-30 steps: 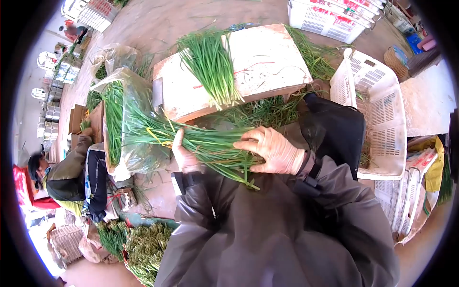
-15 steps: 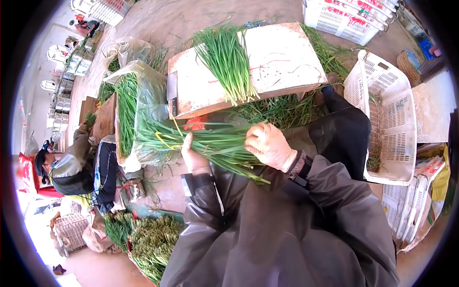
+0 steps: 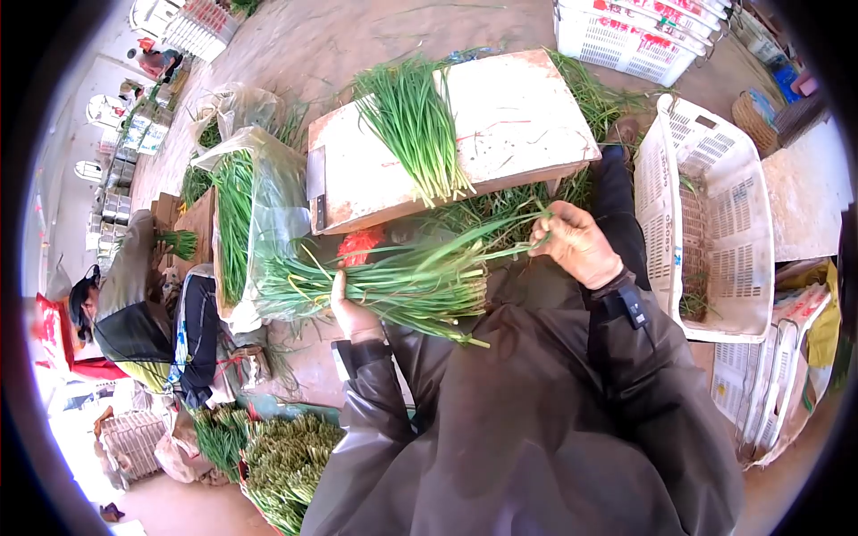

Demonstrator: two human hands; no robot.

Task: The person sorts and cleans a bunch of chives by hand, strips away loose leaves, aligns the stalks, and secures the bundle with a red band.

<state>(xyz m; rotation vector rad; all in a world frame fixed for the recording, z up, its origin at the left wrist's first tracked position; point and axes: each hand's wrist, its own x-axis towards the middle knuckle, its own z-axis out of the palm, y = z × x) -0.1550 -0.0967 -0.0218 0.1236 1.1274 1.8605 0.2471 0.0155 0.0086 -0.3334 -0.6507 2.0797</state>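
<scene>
My left hand (image 3: pixel 356 313) is closed round a loose bunch of long green stalks (image 3: pixel 402 284) lying across my lap, their cut ends toward the right. To the right and slightly higher, my right hand (image 3: pixel 579 243) pinches a few thin stalks (image 3: pixel 509 234) that stretch away from the bunch. Beyond my hands, another bunch (image 3: pixel 416 125) rests on a white-topped board (image 3: pixel 527 107). A knife (image 3: pixel 318 192) lies at the board's left edge. A red thing (image 3: pixel 359 244) shows behind the held bunch.
A white crate (image 3: pixel 661 205) stands at the right, with stacked crates (image 3: pixel 626 45) behind. Left of the board is a plastic bag (image 3: pixel 277 179) beside more stalks. A co-worker (image 3: pixel 134 304) sits at the far left holding greens. Packed bunches (image 3: pixel 290 460) are at lower left.
My right hand has moved right and slightly up, away from the bunch, drawing a few stalks out with it. The co-worker's greens have also shifted.
</scene>
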